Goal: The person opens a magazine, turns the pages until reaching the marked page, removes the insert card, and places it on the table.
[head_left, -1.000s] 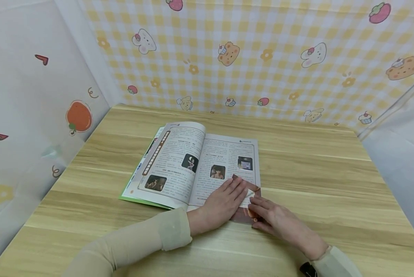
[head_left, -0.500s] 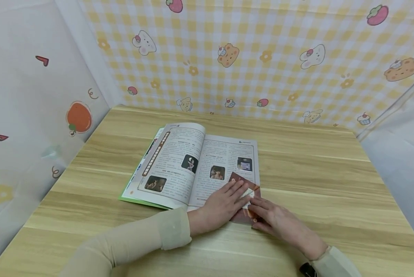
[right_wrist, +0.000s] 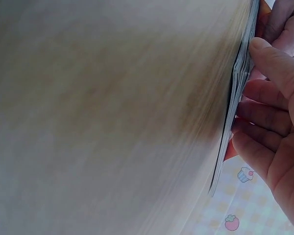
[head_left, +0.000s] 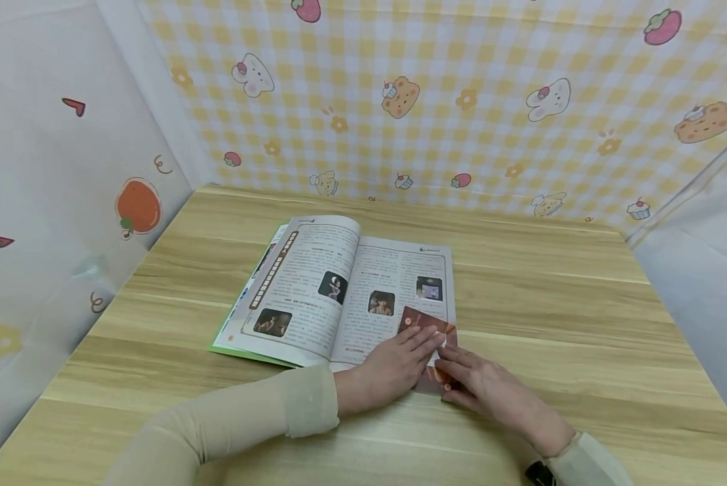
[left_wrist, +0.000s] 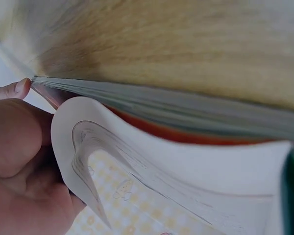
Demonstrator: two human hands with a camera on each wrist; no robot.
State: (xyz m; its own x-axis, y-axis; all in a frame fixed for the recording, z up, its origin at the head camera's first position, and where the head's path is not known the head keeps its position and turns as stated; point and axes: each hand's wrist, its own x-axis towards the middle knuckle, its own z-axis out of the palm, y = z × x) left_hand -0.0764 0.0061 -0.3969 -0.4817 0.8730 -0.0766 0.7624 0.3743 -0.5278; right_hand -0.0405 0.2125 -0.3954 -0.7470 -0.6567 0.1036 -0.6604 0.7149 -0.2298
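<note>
An open magazine (head_left: pixel 363 270) lies on the wooden table, its left page (head_left: pixel 305 277) bowed up towards the spine. At the lower right the page corner (head_left: pixel 420 318) is folded inward and shows a reddish-brown printed side. My left hand (head_left: pixel 393 368) lies across this fold, its fingers stretched out and pressing on it. Beside it, my right hand (head_left: pixel 485 381) touches the magazine's right edge with its fingertips on the folded part. In the right wrist view the right thumb (right_wrist: pixel 264 54) rests against the stacked page edges. The left wrist view has the left page (left_wrist: pixel 78 117) curling beside the left palm (left_wrist: pixel 19 156).
The wooden tabletop (head_left: pixel 557 304) extends around the magazine. A yellow checked cloth (head_left: pixel 436 54) with cartoon prints hangs behind it, and white printed cloth (head_left: pixel 47 202) stands at the left. A green cover edge (head_left: pixel 248 354) sticks out below the left page.
My left hand has slid a little to the right and down along the fold, so more of its reddish-brown tip shows. The right hand stays in place.
</note>
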